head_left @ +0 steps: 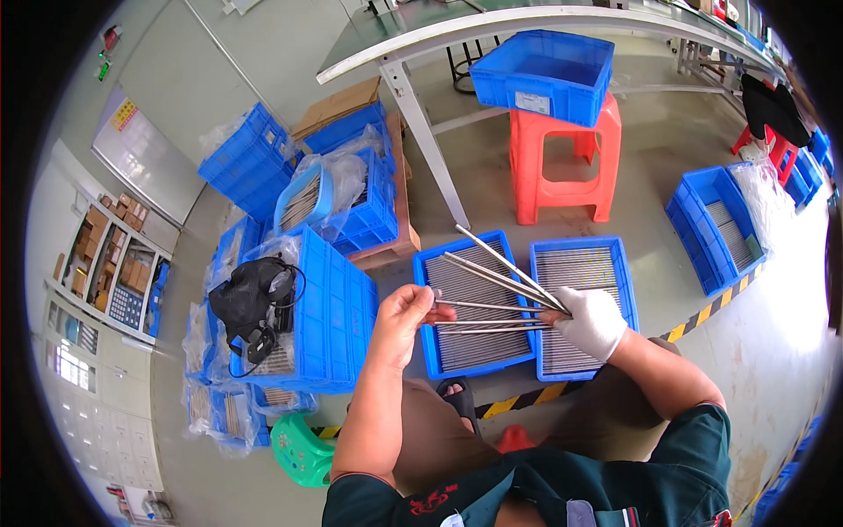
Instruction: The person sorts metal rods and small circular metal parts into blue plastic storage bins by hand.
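My right hand [595, 323], in a white glove, is closed around the ends of several thin metal rods [503, 281]. They fan out to the left from its grip, some crossing. My bare left hand [406, 318] pinches near the far end of one rod, its other fingers partly behind the thumb. Below the rods, a blue bin [428, 353] is lined with many similar rods laid side by side. A second blue bin [627, 279] of rods stands against its right side, partly hidden by my gloved hand.
Ahead, a blue bin [575, 92] rests on a red stool [525, 171] beside a table leg [426, 145]. Stacked blue crates [329, 307] stand left, with a black bag [255, 303] on top. A green stool [299, 452] is near my left leg. Another bin [694, 237] sits right.
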Demonstrator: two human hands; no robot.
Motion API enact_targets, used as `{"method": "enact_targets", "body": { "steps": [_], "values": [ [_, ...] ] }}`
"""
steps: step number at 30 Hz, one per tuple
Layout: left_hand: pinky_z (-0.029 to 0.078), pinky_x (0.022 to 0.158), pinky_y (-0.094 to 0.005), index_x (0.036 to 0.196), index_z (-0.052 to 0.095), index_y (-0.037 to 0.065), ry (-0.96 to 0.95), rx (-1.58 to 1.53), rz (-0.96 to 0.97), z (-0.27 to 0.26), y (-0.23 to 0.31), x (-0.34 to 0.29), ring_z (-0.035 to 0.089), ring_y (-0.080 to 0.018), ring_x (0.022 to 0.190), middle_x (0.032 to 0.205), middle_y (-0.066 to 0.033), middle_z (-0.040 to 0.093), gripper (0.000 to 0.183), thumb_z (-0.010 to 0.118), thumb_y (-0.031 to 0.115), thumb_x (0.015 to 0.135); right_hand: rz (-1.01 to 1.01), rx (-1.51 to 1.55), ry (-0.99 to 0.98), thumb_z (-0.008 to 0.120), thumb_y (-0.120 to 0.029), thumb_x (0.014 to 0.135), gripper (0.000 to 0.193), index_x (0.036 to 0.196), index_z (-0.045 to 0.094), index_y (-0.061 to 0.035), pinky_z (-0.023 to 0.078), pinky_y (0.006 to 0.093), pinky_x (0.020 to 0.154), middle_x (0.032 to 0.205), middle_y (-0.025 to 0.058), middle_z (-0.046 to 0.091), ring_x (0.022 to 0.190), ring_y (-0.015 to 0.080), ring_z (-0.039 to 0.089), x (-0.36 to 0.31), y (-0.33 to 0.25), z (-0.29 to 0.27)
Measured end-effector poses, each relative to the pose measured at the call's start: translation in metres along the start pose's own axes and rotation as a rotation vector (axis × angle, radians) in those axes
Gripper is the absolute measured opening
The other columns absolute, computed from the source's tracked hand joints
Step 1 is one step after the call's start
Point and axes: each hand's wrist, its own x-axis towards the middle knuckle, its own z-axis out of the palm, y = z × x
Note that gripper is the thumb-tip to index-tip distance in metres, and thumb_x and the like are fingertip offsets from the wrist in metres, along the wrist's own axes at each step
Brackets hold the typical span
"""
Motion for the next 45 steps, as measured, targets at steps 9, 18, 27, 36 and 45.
{"method": "enact_targets", "body": {
  "steps": [9, 18, 27, 36, 45],
  "values": [
    [0.05, 0.077, -0.0321, 0.095, 0.058, 0.004, -0.093, -0.006, -0.01, -0.006, -0.004, 0.002, 0.065, -0.0224, 0.082, 0.088, -0.0106, 0.065, 0.013, 0.059, 0.015, 0.089, -0.117, -0.115, 0.111, 0.065, -0.028, 0.079, 0.025, 0.07, 0.056, -0.0072, 0.045, 0.0403, 0.049, 0.054, 0.0138, 0.054, 0.052, 0.0342, 0.057, -0.003, -0.006, -0.006],
    [0.05, 0.081, -0.0355, 0.099, 0.058, 0.001, -0.221, -0.089, -0.03, 0.002, -0.008, 0.003, 0.065, -0.0264, 0.086, 0.093, -0.0127, 0.065, 0.017, 0.063, 0.01, 0.085, -0.055, 0.006, -0.059, 0.062, -0.03, 0.083, 0.026, 0.074, 0.058, -0.0058, 0.045, 0.0382, 0.052, 0.06, 0.0175, 0.055, 0.059, 0.0335, 0.058, -0.002, -0.003, -0.005],
    [0.048, 0.07, -0.0288, 0.102, 0.058, 0.001, -0.047, -0.019, 0.043, -0.006, 0.006, 0.003, 0.065, -0.0208, 0.077, 0.081, -0.0118, 0.066, 0.026, 0.053, 0.025, 0.093, 0.405, 0.74, -0.619, 0.061, -0.026, 0.089, 0.025, 0.09, 0.063, -0.0014, 0.041, 0.0247, 0.05, 0.063, -0.0005, 0.051, 0.054, 0.0076, 0.048, 0.0, -0.002, -0.005],
    [0.049, 0.074, -0.0319, 0.105, 0.057, -0.001, -0.194, 0.015, 0.061, -0.017, 0.006, -0.001, 0.065, -0.0238, 0.084, 0.088, -0.0135, 0.065, 0.027, 0.054, 0.023, 0.092, 0.519, 0.984, -0.744, 0.061, -0.026, 0.089, 0.024, 0.083, 0.057, -0.003, 0.038, 0.0227, 0.044, 0.061, -0.0025, 0.046, 0.05, 0.0079, 0.046, -0.003, 0.001, 0.0],
    [0.047, 0.084, -0.0316, 0.107, 0.057, 0.0, -0.316, 0.053, 0.044, -0.004, 0.007, -0.007, 0.062, -0.0214, 0.095, 0.098, -0.0133, 0.065, 0.024, 0.061, 0.01, 0.086, 0.556, 1.079, -0.814, 0.062, -0.025, 0.088, 0.024, 0.079, 0.055, -0.0049, 0.036, 0.0214, 0.041, 0.057, -0.0034, 0.043, 0.046, 0.0069, 0.044, -0.007, -0.002, -0.001]
  ]
}}
